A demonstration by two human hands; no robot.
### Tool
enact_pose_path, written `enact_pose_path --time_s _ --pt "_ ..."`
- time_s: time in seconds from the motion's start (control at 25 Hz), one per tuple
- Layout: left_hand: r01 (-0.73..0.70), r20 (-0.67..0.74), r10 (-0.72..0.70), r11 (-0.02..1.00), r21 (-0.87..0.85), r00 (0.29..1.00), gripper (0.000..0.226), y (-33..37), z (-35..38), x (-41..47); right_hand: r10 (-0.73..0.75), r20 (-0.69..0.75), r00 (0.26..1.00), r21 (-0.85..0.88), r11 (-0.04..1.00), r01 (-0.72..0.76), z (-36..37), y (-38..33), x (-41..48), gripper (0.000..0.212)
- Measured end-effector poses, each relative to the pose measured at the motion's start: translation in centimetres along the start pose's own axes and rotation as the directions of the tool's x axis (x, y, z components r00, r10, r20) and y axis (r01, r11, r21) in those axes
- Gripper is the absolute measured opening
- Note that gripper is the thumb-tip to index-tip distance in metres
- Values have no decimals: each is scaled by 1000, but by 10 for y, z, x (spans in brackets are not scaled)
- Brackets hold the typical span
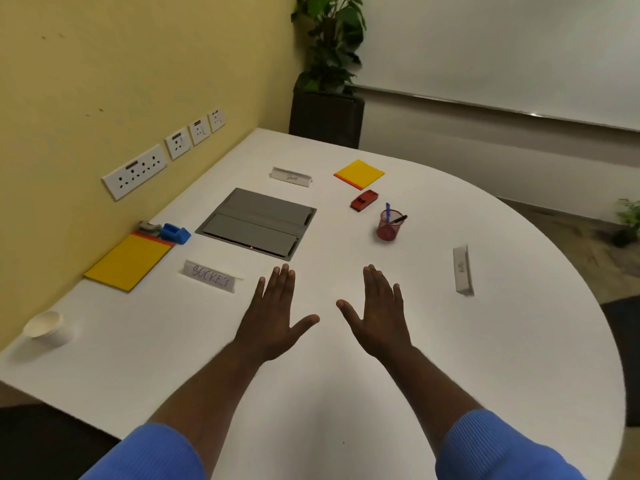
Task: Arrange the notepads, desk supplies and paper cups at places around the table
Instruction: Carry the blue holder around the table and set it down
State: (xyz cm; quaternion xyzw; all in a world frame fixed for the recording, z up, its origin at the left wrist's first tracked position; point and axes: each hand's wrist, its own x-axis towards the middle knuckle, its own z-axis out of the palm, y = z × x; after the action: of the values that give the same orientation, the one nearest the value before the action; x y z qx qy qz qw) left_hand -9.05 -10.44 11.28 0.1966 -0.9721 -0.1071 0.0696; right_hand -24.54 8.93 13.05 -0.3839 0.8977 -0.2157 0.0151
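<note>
"Two hands are held over the near table (311, 393). Is anything gripped?"

"Nothing is held. The left hand (273, 317) and right hand (377, 313) are spread flat, fingers straight, thumbs out, with a gap between them. Whether the table is touched cannot be told."

"Why are the supplies laid so?"

"Places seem to be marked by name cards. Stacked paper cups (46, 327) are left at the near left edge, apparently not yet shared out. Beyond the 'SOCKET' card (209, 279), a large yellow notepad (130, 261) and a blue holder (176, 233) are grouped. Farther off, a red pen pot (389, 226) and a small yellow notepad (360, 174) are set near the far card (291, 176)."
</note>
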Motion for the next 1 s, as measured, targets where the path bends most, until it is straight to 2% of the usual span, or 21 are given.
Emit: enact_pose_path --time_s 0.36,0.56,0.76,1.0 --pt "-118 7 118 992 49 993 103 122 -4 -55 106 -75 992 12 994 -105 -61 80 -126 91" --pt "-228 71 225 973 38 972 105 184 2 -60 220 -117 968 -4 975 -222 -88 129 -186 92" --pt "-377 124 372 926 25 920 104 231 15 -40 353 -167 921 4 934 -357 -102 169 -219 92" --pt "-552 164 550 833 -37 819 103 287 45 1 493 -238 837 -22 859 -512 -119 206 -246 91"
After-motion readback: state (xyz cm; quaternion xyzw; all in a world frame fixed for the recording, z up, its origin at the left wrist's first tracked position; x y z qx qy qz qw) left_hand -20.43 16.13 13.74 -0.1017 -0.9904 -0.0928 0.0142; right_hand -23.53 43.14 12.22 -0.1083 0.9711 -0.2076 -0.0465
